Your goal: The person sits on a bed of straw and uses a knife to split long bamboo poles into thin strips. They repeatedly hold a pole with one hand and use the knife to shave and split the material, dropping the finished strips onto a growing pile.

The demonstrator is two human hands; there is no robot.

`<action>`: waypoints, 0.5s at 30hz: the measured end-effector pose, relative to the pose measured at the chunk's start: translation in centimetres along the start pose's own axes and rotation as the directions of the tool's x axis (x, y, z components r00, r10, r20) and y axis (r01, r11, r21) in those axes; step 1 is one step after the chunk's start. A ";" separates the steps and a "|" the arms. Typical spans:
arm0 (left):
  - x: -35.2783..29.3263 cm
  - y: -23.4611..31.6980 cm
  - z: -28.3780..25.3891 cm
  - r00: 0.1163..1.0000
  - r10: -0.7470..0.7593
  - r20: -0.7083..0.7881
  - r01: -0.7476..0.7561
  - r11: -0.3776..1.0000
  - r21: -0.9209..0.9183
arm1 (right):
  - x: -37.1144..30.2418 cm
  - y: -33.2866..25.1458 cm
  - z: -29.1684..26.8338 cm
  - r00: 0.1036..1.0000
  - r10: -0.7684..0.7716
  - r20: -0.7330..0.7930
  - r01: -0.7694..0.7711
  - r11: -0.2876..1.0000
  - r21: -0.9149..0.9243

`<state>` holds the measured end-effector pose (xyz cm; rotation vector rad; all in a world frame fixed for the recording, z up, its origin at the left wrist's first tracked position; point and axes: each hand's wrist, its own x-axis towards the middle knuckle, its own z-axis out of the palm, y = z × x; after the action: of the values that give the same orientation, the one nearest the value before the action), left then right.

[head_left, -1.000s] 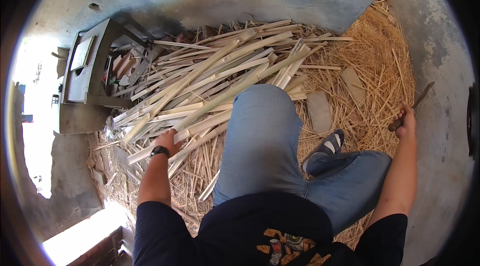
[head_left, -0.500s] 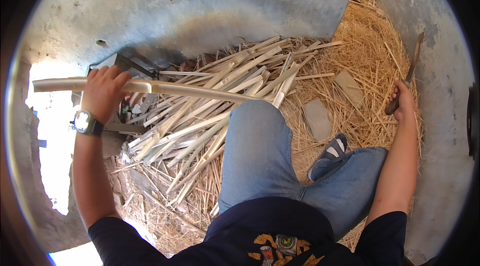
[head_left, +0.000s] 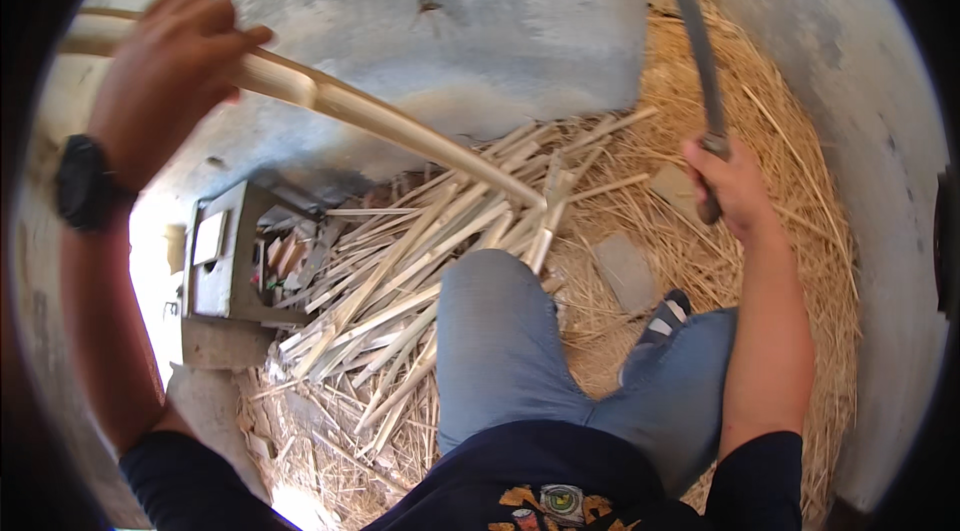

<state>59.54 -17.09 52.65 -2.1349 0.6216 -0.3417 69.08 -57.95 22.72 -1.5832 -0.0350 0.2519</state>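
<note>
My left hand (head_left: pixel 185 66), with a dark watch (head_left: pixel 88 183) at its wrist, grips a long split bamboo pole (head_left: pixel 375 121) near its upper end. The pole slopes down to the right, its hollow side partly showing, and its lower end meets the heap of bamboo strips (head_left: pixel 400 301) beyond my knee. Over on the right, my right hand (head_left: pixel 728 181) is closed round the handle of a machete (head_left: pixel 695 41). Its long dark blade points up and away, apart from the pole.
A grey metal box-like stand (head_left: pixel 245 251) is left of the heap. Flat stones (head_left: pixel 625 273) lie among straw and shavings (head_left: pixel 800 261). Grey walls (head_left: pixel 430 31) rise ahead and on the right. My jean-clad legs (head_left: pixel 500 341) are bent in front of me.
My left hand has lifted the bamboo pole's near end up and leftward, so it slopes more steeply. My right hand has raised the machete and brought it inward to the left.
</note>
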 end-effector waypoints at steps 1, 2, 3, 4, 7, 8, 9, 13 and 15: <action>1.1 -0.4 -0.4 0.999 -0.006 -0.046 0.006 1.000 0.003 | -0.2 -0.3 -0.1 1.000 -0.021 -0.011 0.021 1.000 -0.010; 2.5 -0.2 -0.8 0.997 -0.011 -0.076 0.008 0.999 -0.044 | -0.2 -0.4 0.1 0.999 -0.038 -0.013 0.038 0.999 -0.016; 1.5 -0.1 -3.4 0.999 -0.038 -0.024 0.037 0.998 -0.052 | 0.1 -0.5 2.0 0.998 -0.047 0.049 0.047 0.999 0.009; 1.8 0.1 -3.9 0.998 -0.059 -0.028 0.057 0.995 -0.084 | 0.0 -1.1 2.8 0.996 -0.061 0.058 0.061 0.998 0.005; 7.1 4.4 -1.0 0.991 -0.021 -0.134 0.005 0.993 -0.121 | -0.3 -0.5 1.9 0.992 -0.123 0.021 0.120 0.986 0.120; 8.7 5.8 -0.9 0.989 0.033 -0.141 -0.045 0.996 -0.083 | -0.4 -0.4 1.8 0.991 -0.124 0.053 0.118 0.987 0.110; 9.8 8.2 -0.6 0.994 -0.030 -0.110 0.020 0.996 -0.091 | -0.1 0.0 2.3 0.987 -0.126 0.099 0.116 0.988 0.105; 14.8 14.9 2.0 0.993 -0.030 0.112 0.050 0.983 -0.178 | 0.9 2.4 4.3 0.973 -0.180 0.144 0.150 0.968 0.200; 16.3 16.3 1.9 0.989 -0.054 0.139 0.075 0.985 -0.153 | 1.6 3.3 4.7 0.976 -0.158 0.147 0.125 0.969 0.212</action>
<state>69.01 -32.92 38.73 -2.3117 0.5167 -0.1865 69.34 -53.15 19.22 -1.3485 -0.2427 0.2632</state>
